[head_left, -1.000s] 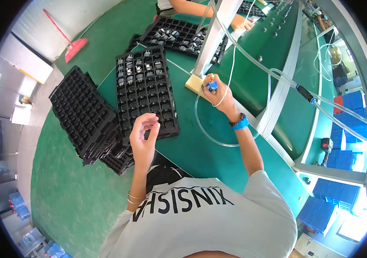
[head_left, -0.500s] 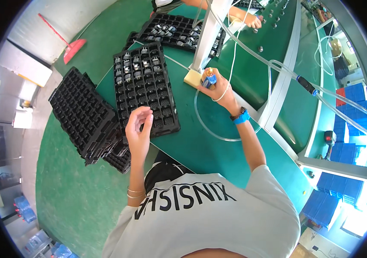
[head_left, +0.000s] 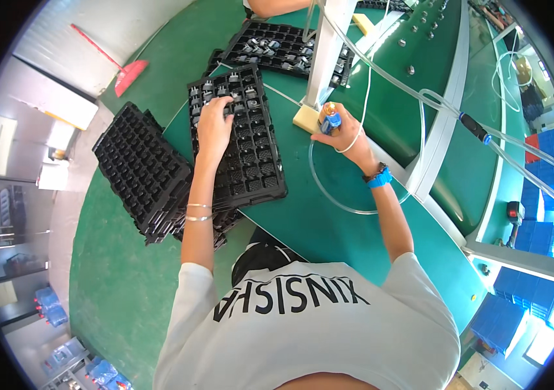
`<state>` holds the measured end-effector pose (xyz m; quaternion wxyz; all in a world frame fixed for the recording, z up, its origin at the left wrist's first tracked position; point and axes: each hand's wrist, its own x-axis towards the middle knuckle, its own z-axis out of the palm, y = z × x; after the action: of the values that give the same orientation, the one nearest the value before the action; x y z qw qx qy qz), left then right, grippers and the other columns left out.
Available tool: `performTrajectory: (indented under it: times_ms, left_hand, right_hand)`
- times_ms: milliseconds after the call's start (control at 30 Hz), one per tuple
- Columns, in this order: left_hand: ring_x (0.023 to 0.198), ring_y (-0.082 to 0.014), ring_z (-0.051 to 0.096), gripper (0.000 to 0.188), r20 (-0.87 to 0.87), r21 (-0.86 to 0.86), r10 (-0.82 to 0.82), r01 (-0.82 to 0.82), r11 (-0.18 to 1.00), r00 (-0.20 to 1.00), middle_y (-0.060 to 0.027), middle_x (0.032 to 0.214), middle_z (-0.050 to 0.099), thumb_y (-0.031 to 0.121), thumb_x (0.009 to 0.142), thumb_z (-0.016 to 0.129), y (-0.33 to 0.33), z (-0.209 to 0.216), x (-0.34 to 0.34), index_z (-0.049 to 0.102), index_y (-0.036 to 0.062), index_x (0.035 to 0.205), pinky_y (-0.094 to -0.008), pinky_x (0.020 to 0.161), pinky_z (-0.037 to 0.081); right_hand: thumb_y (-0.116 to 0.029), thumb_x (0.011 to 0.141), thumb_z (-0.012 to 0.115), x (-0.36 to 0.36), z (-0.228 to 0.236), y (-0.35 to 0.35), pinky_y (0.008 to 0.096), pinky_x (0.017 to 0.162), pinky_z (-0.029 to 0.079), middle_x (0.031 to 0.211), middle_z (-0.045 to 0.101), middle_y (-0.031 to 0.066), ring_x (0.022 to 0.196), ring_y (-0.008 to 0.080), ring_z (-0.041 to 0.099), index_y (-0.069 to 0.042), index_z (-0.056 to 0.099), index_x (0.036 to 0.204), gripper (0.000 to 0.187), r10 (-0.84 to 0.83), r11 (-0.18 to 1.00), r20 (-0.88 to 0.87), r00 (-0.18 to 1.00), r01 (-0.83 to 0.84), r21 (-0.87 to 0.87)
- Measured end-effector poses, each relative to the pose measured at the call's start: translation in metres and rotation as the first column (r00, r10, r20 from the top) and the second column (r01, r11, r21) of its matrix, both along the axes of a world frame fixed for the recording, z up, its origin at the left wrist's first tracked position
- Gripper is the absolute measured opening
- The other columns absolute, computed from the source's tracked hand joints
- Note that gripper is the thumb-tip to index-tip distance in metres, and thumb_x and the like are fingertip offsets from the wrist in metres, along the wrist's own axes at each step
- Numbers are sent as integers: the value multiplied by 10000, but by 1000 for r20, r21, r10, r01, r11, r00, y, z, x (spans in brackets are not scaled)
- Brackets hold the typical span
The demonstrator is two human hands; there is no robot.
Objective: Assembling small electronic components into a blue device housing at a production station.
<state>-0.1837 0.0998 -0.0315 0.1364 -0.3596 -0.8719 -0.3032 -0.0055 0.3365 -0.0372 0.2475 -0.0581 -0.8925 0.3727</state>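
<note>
My left hand point(head_left: 214, 127) is over a black compartment tray point(head_left: 270, 185), its fingertips next to small metal plug-shaped parts point(head_left: 234, 77) in the tray's far rows. Thumb and fingers are apart, with no part visible between them. The nearer pockets hold no metal parts. To the right, my right hand point(head_left: 353, 144) is closed around a small blue tool point(head_left: 333, 121) with a brass-coloured tip. A clear hose point(head_left: 319, 184) loops over the green table beside this hand. Close by the tool sits a pale yellow block point(head_left: 305, 119) at the foot of a white post.
Stacked black trays point(head_left: 140, 166) stand left of the table. Another tray point(head_left: 270, 39) with metal parts lies beyond, near another person's arm point(head_left: 277, 6). A white post point(head_left: 326, 58) and hanging hoses rise before a green conveyor belt point(head_left: 387, 84) carrying small metal pieces.
My left hand has moved forward from the tray's near end to the metal parts in its far rows. My right hand keeps the blue tool by the yellow block. The other person's hand has left the belt.
</note>
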Motion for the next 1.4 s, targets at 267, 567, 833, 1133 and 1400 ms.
performTrajectory:
  times_ms: [267, 567, 833, 1133, 1400]
  left_hand:
    - [889, -286, 554, 204, 80, -200, -113, 127, 971, 990, -93, 893, 579, 28, 656, 682, 17, -16, -27, 592, 41, 838, -356, 779, 441]
    - [844, -210, 576, 163, 346, 90, -99, 72, 993, 933, -95, 934, 586, 59, 770, 630, 7, -22, -40, 561, 14, 910, -294, 761, 453]
    - [1023, -209, 535, 168, 517, 833, -843, -313, 456, 147, -112, 1082, 535, 89, 900, 477, -11, 28, 42, 490, 54, 1063, -295, 922, 431]
    - [963, -177, 561, 330, 523, 818, -819, -409, 404, 236, -129, 1075, 536, 93, 822, 614, -48, 28, 111, 462, 38, 1110, -215, 829, 485]
    - [891, -189, 599, 312, 492, 847, -841, -348, 402, 226, -71, 1014, 572, 87, 794, 647, -25, 48, 143, 509, 31, 1068, -259, 809, 507]
  right_hand:
    - [-269, 614, 803, 3, 2, -1, 348, 729, 461, 914, 576, 151, 828, 335, 569, -46, 463, 1080, 619, -8, 999, 18, 1000, 9, -31]
    - [-281, 619, 793, 2, 4, 1, 361, 721, 462, 952, 565, 148, 842, 347, 565, -49, 469, 1073, 604, 12, 999, 10, 1000, -12, -38]
    - [-121, 767, 624, -20, -23, 4, 305, 687, 470, 860, 578, 158, 759, 292, 588, 0, 501, 950, 251, -267, 958, -106, 958, 252, -138]
    - [-270, 806, 569, 5, -50, 162, 425, 614, 480, 797, 617, 189, 707, 367, 601, -59, 564, 1065, 334, -614, 661, -333, 716, 697, 280]
    - [-227, 793, 590, 18, -18, 126, 417, 670, 451, 891, 576, 185, 797, 348, 569, -34, 564, 1016, 296, -559, 600, -450, 696, 715, 360]
